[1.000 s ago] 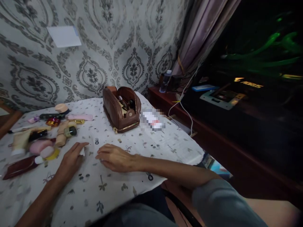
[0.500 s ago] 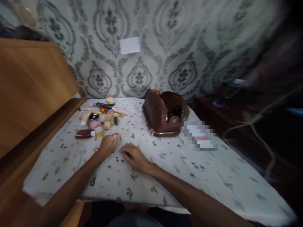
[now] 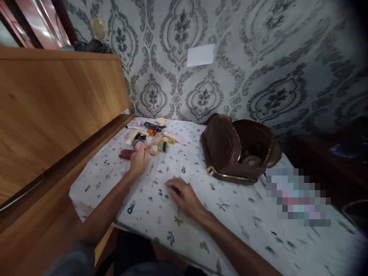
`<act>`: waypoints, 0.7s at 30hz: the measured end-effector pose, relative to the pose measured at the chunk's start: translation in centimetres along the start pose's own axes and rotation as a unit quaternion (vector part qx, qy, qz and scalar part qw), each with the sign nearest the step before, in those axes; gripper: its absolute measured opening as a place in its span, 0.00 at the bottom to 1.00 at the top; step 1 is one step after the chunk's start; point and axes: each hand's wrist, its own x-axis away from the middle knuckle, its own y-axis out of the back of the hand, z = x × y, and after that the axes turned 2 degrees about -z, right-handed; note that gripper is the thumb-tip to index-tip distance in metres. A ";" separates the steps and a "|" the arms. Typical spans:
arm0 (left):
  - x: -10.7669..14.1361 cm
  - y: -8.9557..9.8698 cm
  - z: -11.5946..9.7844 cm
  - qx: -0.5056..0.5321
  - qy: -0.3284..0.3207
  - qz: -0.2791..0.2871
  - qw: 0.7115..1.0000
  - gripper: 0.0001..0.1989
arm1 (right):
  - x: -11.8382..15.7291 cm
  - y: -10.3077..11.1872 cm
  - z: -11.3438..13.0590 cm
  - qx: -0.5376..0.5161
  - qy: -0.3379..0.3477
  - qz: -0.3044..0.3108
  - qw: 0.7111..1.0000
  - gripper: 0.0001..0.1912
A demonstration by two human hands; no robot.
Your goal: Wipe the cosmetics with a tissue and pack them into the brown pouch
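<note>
My left hand (image 3: pixel 139 161) is at the near edge of a cluster of cosmetics, its fingers closed at a pink round item (image 3: pixel 139 145). The fingers partly cover whatever is in their grasp. Beside them lies a dark red bottle (image 3: pixel 126 154), and just to the right a peach-coloured bottle (image 3: pixel 154 148) with a small olive-green jar (image 3: pixel 163 145). My right hand (image 3: pixel 184 194) rests low over the patterned cloth, fingers loosely bent and thumb apart, with nothing visible in it. A brown handbag (image 3: pixel 222 145) stands unzipped to the right, its inside dark.
Behind the hands are a cream tube (image 3: pixel 132 135), a red-and-gold item (image 3: pixel 151 131), a cream jar (image 3: pixel 161 122) and a pink flat piece (image 3: pixel 176 137). A blurred-out flat object (image 3: pixel 296 199) lies right of the bag. A wooden panel (image 3: pixel 63 88) borders the left.
My left hand has moved forward into the cosmetics and now covers part of the pink items. My right hand stays over the cloth. The view has swung left.
</note>
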 end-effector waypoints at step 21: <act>-1.7 3.7 5.3 -0.206 0.071 0.081 0.973 0.18 | 0.2 -0.3 -0.6 0.019 0.018 0.004 1.000 0.12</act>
